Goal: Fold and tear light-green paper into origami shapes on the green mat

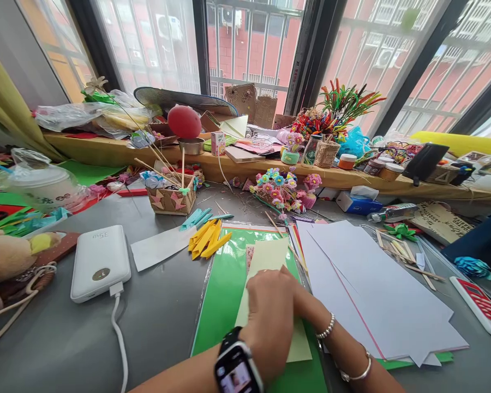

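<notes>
A sheet of pale green paper (300,341) lies lengthwise on a green sheet in a clear sleeve (225,284). My left hand (270,316), with a watch on its wrist, is closed over the middle of the pale paper, its fingers curled down against it. Right beside it, my right hand (297,292) reaches in from the right and is mostly covered by the left, so its fingers are hidden. A small patterned pink piece (249,255) peeks out from under the paper's left edge. Folded yellow paper strips (207,239) lie beyond the hands to the left.
White paper sheets (376,284) are stacked at the right, near a red-and-white calculator (480,305). At left are a white power bank (101,262) with its cable and a lidded cup (41,183). A cardboard box (172,197) and pipe-cleaner flowers (276,188) stand at the back.
</notes>
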`<act>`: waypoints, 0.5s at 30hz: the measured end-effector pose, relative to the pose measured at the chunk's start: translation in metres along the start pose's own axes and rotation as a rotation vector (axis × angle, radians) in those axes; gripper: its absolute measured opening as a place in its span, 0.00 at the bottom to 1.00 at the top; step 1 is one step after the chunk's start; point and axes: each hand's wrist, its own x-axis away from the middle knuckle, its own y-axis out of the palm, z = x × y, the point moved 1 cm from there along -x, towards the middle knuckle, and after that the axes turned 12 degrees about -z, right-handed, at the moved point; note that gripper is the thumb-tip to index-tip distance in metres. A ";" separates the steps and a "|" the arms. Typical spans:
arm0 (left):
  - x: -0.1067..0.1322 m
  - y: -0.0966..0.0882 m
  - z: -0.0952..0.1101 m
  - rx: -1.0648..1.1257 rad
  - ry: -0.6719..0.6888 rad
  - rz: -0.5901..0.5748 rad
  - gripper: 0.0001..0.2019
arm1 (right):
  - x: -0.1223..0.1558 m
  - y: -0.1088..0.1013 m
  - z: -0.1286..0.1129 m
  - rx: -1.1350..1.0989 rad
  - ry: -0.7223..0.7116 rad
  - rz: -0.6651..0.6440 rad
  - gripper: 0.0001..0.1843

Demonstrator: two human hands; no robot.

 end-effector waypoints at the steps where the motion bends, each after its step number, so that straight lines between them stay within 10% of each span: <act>1: 0.003 0.000 -0.010 -0.010 0.018 -0.028 0.12 | 0.001 -0.002 -0.002 0.008 -0.028 -0.011 0.15; 8: 0.009 0.002 -0.097 0.026 -0.205 -0.064 0.12 | -0.002 -0.004 0.006 0.066 -0.046 -0.106 0.40; 15: -0.024 0.012 -0.122 0.304 -0.088 0.002 0.15 | -0.008 -0.009 0.019 0.109 0.073 -0.047 0.41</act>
